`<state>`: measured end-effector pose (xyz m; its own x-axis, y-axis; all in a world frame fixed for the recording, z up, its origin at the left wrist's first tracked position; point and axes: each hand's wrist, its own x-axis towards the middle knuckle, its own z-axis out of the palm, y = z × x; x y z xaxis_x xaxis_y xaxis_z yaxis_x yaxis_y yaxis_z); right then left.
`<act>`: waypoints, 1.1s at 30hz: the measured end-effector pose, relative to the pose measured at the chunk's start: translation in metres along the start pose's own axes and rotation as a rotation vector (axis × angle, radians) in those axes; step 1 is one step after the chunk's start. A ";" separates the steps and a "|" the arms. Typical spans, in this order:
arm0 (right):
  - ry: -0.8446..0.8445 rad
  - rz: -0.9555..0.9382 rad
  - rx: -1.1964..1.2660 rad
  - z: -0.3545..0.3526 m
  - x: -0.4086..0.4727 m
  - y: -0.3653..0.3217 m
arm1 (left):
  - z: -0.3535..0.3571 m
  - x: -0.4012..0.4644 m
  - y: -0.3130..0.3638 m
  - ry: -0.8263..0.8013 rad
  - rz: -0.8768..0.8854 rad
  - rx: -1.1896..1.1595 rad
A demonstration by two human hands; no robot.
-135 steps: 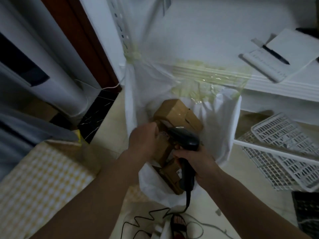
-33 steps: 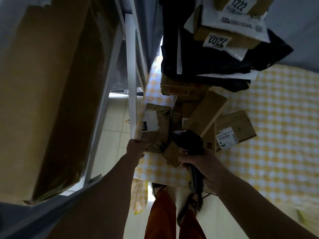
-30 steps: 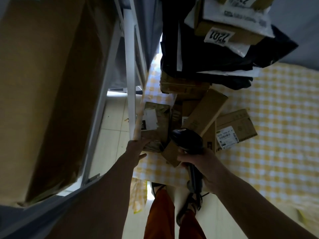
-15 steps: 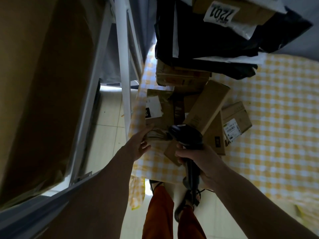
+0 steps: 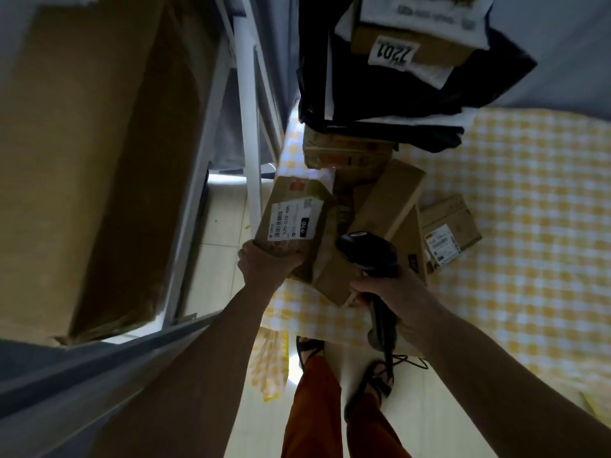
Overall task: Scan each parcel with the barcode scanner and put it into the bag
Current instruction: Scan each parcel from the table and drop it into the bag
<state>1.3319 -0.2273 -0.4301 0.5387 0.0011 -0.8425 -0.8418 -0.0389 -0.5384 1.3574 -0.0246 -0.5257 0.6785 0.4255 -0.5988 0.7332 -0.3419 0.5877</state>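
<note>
Left hand [image 5: 267,264]: a cardboard parcel [image 5: 296,223] is gripped at its near lower edge, fingers curled around it, and held tilted above the left edge of the table.
Parcel label [image 5: 292,221]: white, turned up toward the camera, with a barcode and "070" printed on it (finer text is blurred).
Right hand [image 5: 386,292]: closed around the handle of the black barcode scanner [image 5: 367,256].
Scanner head: seen just beside the held parcel, at its 3 o'clock; whether they touch cannot be told.
Other parcels: a long box [image 5: 390,200] and a small labelled box [image 5: 449,233] are seen on the yellow checked cloth [image 5: 529,226], at 12 to 2 o'clock of the scanner.
Stack at 12 o'clock: dark bags [image 5: 380,94] under a box marked "7201" [image 5: 410,49].
Bag: not seen in this view.
</note>
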 end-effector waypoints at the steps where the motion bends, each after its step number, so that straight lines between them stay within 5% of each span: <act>1: 0.002 -0.019 -0.029 -0.002 -0.007 -0.002 | -0.004 -0.009 0.004 0.092 0.075 0.118; 7: -0.087 -0.165 -0.157 -0.011 -0.064 -0.018 | -0.035 -0.067 0.017 0.425 0.493 0.511; 12: -0.128 -0.254 -0.211 -0.025 -0.109 -0.031 | -0.067 -0.109 0.020 0.323 0.509 0.608; 20: -0.127 -0.246 -0.229 -0.057 -0.140 -0.020 | -0.059 -0.124 0.020 0.344 0.377 0.786; 26: -0.091 -0.209 -0.194 -0.065 -0.135 -0.007 | -0.054 -0.124 0.025 0.271 0.129 0.648; 33: -0.047 -0.158 -0.189 -0.057 -0.108 0.002 | -0.052 -0.100 0.023 0.313 0.058 0.585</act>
<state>1.2738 -0.2840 -0.3392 0.6570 0.0682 -0.7508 -0.7240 -0.2204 -0.6536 1.3037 -0.0312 -0.4240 0.7371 0.5856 -0.3371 0.6593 -0.7326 0.1691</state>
